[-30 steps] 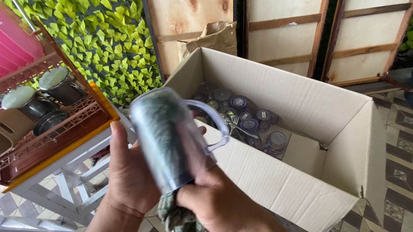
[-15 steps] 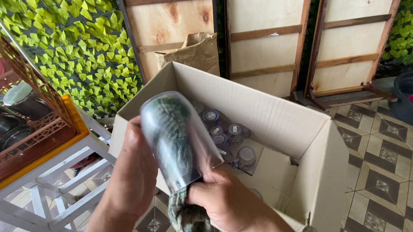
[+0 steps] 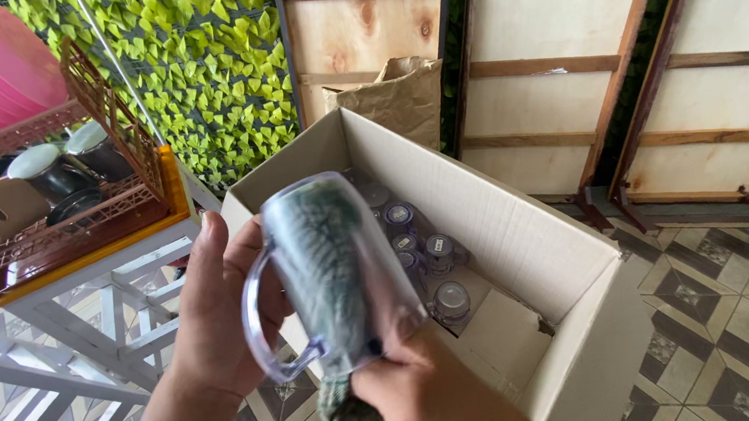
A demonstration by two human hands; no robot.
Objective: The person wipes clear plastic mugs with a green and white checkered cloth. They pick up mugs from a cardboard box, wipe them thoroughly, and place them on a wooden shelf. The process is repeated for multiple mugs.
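One clear mug (image 3: 330, 273) held above open box (image 3: 521, 234), handle toward left. Left hand (image 3: 221, 314) wrapped around mug's side, fingers curled at handle. Right hand (image 3: 426, 391) closed on one green cloth (image 3: 348, 420) stuffed inside mug. About six more mugs (image 3: 419, 252) in box. Two cups (image 3: 68, 161) upside down on rack (image 3: 60, 224).
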